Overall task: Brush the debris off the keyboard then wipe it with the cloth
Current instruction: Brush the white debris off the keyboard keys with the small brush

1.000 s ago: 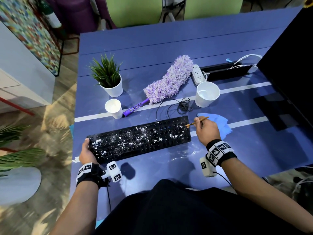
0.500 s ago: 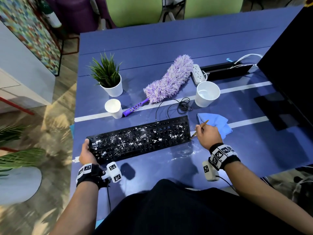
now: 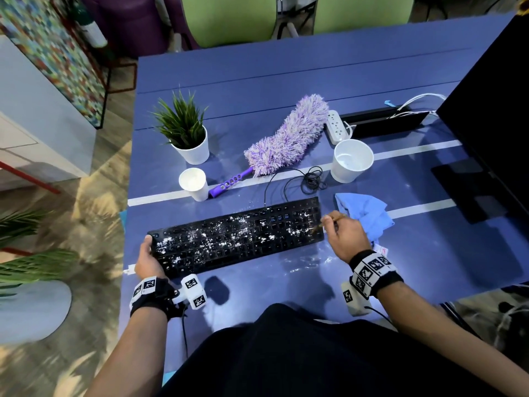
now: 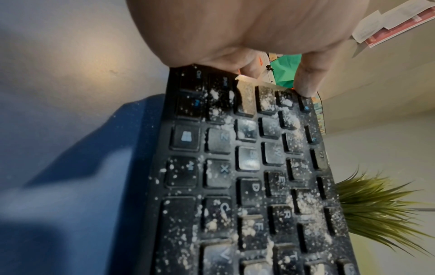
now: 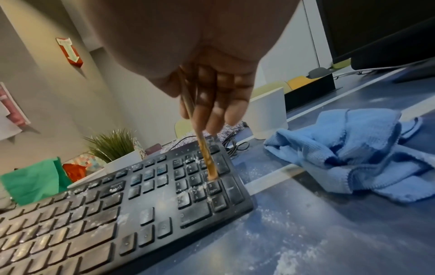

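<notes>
A black keyboard [image 3: 234, 239] strewn with white crumbs lies across the near part of the blue table. My left hand [image 3: 147, 257] grips its left end, thumb on the front edge and a fingertip [image 4: 306, 87] on the far corner. My right hand [image 3: 345, 236] pinches a thin wooden brush [image 5: 204, 154], whose tip rests among the number-pad keys [image 5: 212, 178] at the keyboard's right end. A crumpled blue cloth [image 3: 363, 216] lies just right of the keyboard, behind my right hand, also in the right wrist view [image 5: 357, 154].
White powder [image 5: 282, 247] is scattered on the table [image 3: 286, 81] by the keyboard's right end. Behind stand a potted plant [image 3: 186, 133], a small paper cup [image 3: 193, 183], a purple duster [image 3: 286, 138], a larger white cup [image 3: 350, 160], a power strip [image 3: 336, 126] and a dark monitor [image 3: 492, 116].
My right hand has tipped the brush from lying sideways above the keyboard's far right corner down onto the number-pad keys. The left hand has kept its hold.
</notes>
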Tool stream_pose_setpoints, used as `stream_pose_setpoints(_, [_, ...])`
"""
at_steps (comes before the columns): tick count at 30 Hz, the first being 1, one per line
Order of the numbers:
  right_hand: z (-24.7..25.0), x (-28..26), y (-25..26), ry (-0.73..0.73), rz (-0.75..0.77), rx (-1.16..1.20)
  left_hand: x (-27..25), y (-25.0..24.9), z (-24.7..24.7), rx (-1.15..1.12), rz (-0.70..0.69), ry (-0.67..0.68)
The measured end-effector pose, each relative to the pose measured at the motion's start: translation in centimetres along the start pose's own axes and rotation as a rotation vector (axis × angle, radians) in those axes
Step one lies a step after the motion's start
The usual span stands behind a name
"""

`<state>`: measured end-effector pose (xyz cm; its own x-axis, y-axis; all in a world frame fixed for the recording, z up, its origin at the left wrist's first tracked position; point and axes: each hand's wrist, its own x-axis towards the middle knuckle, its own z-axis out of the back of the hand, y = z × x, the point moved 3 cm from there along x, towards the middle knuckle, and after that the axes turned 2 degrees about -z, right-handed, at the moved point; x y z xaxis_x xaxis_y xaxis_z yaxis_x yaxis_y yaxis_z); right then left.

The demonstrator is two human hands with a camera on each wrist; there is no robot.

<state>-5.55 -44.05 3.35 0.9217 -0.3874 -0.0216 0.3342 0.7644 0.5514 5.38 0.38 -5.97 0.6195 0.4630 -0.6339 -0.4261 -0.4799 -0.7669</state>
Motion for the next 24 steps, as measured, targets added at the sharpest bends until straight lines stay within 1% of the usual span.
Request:
stream_pose_setpoints(2, [0.0,-0.2,0.2,-0.049,0.041,0.053,0.3,0.1,0.3,0.016,0.014,-0.015])
stream_pose_setpoints(3, [-0.1,0.0,0.2,-0.027,0.023,0.038,0.4,0.1,0.5,0.012,0.021,-0.018])
stream_pose_setpoints(5, [-0.7,0.1,-0.1,0.071,-0.038,-0.046,0.5,0.3,0.5,0.012,0.033,-0.01])
stream_pose_setpoints(6, [-0.8,0.1,-0.3,0.088,-0.053,-0.052,0.3,0.3,0.4,0.014,0.037,-0.002])
stream_pose_setpoints(10, [-0.4,0.2,-0.4,-0.053,-0.069,0.103,-0.8,-0.3,-0.1,0.026,0.019,0.008])
stream_pose_setpoints(12, [-0.6,0.2,-0.4,-0.089,-0.099,0.138,-0.5,-0.2,0.1,0.032,0.016,0.003])
stream_pose_setpoints(16, [-1.5,0.0,0.3,0.01,-0.091,0.192,0.4,0.1,0.6,0.033,0.046,0.0])
stream_pose_setpoints(19, [-1.0,0.2,0.1,-0.05,-0.104,0.116,0.9,0.3,1.0,0.02,0.046,0.012])
stream_pose_setpoints(20, [-1.0,0.3,-0.1,-0.047,-0.096,0.114,0.8,0.3,1.0,0.025,0.039,-0.002])
stream_pose_setpoints(22, [-1.0,0.4,-0.1,0.025,-0.062,0.119,0.6,0.2,1.0,0.017,0.035,-0.011])
stream_pose_setpoints(23, [-0.9,0.4,0.1,0.039,-0.037,0.104,0.2,0.0,0.7,0.003,0.031,0.001])
stream_pose_setpoints(24, [-0.7,0.4,0.2,0.024,-0.014,0.091,-0.6,-0.3,0.3,0.011,0.032,0.008])
